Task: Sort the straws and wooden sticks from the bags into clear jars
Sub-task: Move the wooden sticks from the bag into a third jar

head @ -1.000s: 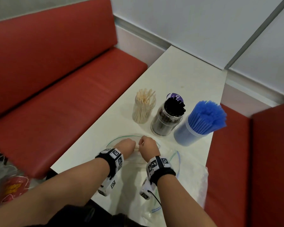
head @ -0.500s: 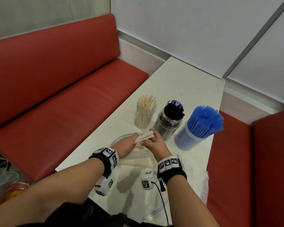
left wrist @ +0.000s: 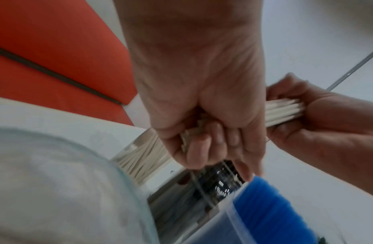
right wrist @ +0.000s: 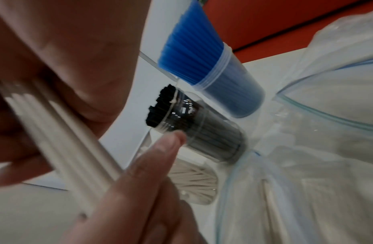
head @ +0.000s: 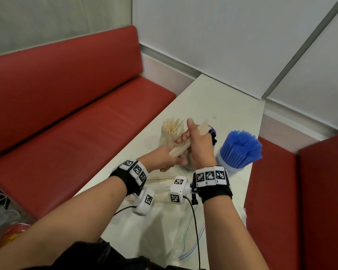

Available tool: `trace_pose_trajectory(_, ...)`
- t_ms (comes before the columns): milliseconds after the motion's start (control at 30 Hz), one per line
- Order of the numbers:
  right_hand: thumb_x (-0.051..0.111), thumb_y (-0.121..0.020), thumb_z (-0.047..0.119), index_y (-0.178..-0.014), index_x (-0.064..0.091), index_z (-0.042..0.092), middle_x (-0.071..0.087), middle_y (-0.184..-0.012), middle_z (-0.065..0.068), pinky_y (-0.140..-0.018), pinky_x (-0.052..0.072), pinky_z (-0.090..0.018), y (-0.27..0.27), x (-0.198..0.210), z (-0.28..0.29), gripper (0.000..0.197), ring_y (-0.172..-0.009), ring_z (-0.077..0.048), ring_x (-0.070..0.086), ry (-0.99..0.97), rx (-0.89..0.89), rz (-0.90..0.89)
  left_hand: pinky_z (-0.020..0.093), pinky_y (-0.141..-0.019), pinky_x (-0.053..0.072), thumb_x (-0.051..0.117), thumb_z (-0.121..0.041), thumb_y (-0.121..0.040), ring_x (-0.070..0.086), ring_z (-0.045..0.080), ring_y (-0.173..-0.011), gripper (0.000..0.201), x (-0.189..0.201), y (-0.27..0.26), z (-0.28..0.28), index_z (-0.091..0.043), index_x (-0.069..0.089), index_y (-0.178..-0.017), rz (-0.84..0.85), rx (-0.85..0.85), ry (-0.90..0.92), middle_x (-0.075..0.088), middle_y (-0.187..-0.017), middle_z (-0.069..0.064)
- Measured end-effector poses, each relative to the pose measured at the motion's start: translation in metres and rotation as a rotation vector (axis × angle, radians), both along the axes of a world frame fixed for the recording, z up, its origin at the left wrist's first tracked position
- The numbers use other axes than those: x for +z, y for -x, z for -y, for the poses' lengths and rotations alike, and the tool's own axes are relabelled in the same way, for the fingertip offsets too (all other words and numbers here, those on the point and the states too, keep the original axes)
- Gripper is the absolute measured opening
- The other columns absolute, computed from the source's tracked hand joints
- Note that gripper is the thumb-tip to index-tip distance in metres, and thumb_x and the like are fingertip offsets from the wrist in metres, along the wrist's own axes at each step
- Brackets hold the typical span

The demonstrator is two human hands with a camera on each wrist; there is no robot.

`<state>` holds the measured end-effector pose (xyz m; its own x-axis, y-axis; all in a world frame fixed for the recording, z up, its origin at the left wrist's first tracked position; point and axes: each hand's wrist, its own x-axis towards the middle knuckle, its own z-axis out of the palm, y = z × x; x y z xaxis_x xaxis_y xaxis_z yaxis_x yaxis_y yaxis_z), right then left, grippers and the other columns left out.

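Pale sticks (head: pixel 180 147) bundled, tilted – above table; jars (head: pixel 235 168) upright, full.

Red upholstered booth seat (head: pixel 70 117) along left; second red seat (head: pixel 300 191) at right; white bench (head: pixel 222 106); pale panelled walls (head: pixel 222 36).

Head view high above table (head: pixel 219 106); wrist views close (shared: jars).

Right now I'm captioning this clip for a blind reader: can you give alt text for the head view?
Both hands, left hand and right hand, grip a bundle of sticks above a white table. Behind them stand a jar of pale straws and a jar of blue straws; red benches flank the table.
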<state>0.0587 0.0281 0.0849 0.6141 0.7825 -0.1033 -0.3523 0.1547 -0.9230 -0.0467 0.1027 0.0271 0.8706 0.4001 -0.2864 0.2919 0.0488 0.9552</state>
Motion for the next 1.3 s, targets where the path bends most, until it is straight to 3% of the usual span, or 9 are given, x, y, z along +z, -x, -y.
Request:
trace_pose_trajectory(167, 0.068, -0.096, 0.033, -0.061, 0.054, 0.021, 0.045, -0.053, 0.0, -0.056, 0.048, -0.034, 0.004, 0.059, 0.004, 0.04, -0.048, -0.016, 0.047, -0.162, -0.167, 0.11, 0.022, -0.038, 0.029, 0.074, -0.022, -0.086, 0.032, 0.01, -0.043, 0.019, 0.021, 0.0, -0.022, -0.008, 0.066, -0.095, -0.037, -0.085, 0.14, 0.039, -0.054, -0.004)
trace_pose_trajectory(267, 0.069, -0.094, 0.037, -0.054, 0.06, 0.026, 0.048, -0.051, 0.002, -0.059, 0.051, -0.035, 0.004, 0.1, 0.008, 0.043, -0.048, -0.016, 0.049, -0.239, -0.182, 0.253, 0.023, -0.043, 0.046, 0.052, -0.017, -0.101, 0.05, 0.011, -0.046, 0.022, 0.022, 0.0, -0.025, 0.001, 0.062, -0.106, -0.017, 0.146, 0.394, 0.05, -0.061, 0.002)
trace_pose_trajectory(400, 0.072, -0.092, 0.036, -0.059, 0.061, 0.024, 0.053, -0.051, 0.0, -0.058, 0.054, -0.037, 0.016, 0.119, 0.003, 0.037, -0.047, -0.017, 0.051, -0.222, -0.153, 0.4, 0.045, -0.074, 0.06, 0.039, -0.039, -0.104, 0.071, 0.036, -0.094, 0.06, 0.028, -0.009, -0.013, 0.014, 0.067, -0.106, 0.282, 0.267, 1.078, 0.068, -0.108, 0.028)
trace_pose_trajectory(500, 0.073, -0.092, 0.032, -0.067, 0.059, 0.013, 0.057, -0.055, -0.004, -0.065, 0.059, -0.042, 0.028, 0.102, 0.001, 0.034, -0.052, -0.017, 0.056, -0.09, -0.091, 0.476, 0.044, -0.084, 0.059, 0.043, -0.036, -0.104, 0.068, 0.037, -0.104, 0.055, 0.031, -0.011, -0.006, 0.014, 0.065, -0.111, 0.365, 0.139, 1.177, 0.065, -0.117, 0.028)
trace_pose_trajectory(700, 0.074, -0.091, 0.036, -0.065, 0.059, 0.016, 0.06, -0.056, -0.001, -0.069, 0.06, -0.046, 0.026, 0.082, -0.001, 0.036, -0.055, -0.017, 0.059, -0.004, -0.065, 0.464, 0.026, -0.049, 0.058, 0.062, -0.022, -0.089, 0.069, 0.019, -0.062, 0.022, 0.026, 0.001, -0.004, -0.001, 0.068, -0.087, 0.27, 0.146, 1.162, 0.068, -0.083, 0.011)
trace_pose_trajectory(767, 0.072, -0.092, 0.037, -0.067, 0.058, 0.012, 0.059, -0.056, -0.001, -0.076, 0.059, -0.051, 0.025, 0.078, -0.002, 0.039, -0.056, -0.016, 0.059, 0.001, -0.06, 0.458, 0.021, -0.039, 0.052, 0.062, -0.026, -0.089, 0.063, 0.013, -0.052, 0.02, 0.022, 0.005, -0.004, -0.007, 0.064, -0.084, 0.229, 0.137, 1.162, 0.063, -0.078, 0.006)
trace_pose_trajectory(867, 0.073, -0.092, 0.033, -0.069, 0.056, 0.009, 0.058, -0.056, -0.001, -0.069, 0.059, -0.041, 0.03, 0.073, -0.001, 0.037, -0.055, -0.015, 0.058, -0.002, -0.019, 0.414, 0.013, -0.027, 0.034, 0.063, -0.024, -0.084, 0.048, 0.006, -0.04, 0.016, 0.02, 0.006, -0.005, -0.009, 0.059, -0.079, 0.218, 0.236, 1.188, 0.056, -0.071, 0.003)
trace_pose_trajectory(1100, 0.076, -0.088, 0.03, -0.074, 0.059, 0.008, 0.062, -0.064, -0.01, -0.068, 0.05, -0.033, 0.03, 0.073, -0.002, 0.032, -0.067, -0.022, 0.058, -0.007, 0.116, 0.457, 0.011, -0.027, 0.033, 0.056, -0.033, -0.093, 0.046, 0.005, -0.038, 0.044, 0.02, 0.006, -0.011, -0.006, 0.07, -0.061, 0.154, 0.37, 1.155, 0.057, -0.064, 0.002)
trace_pose_trajectory(1300, 0.073, -0.092, 0.031, -0.062, 0.051, 0.011, 0.055, -0.063, -0.014, -0.084, 0.054, -0.049, 0.028, 0.063, 0.002, 0.041, -0.069, -0.028, 0.064, 0.037, 0.23, 0.347, 0.015, -0.022, 0.027, 0.062, -0.031, -0.084, 0.04, 0.003, -0.034, 0.028, 0.02, 0.016, -0.012, -0.007, 0.07, -0.073, 0.2, 0.182, 1.232, 0.063, -0.072, 0.002)
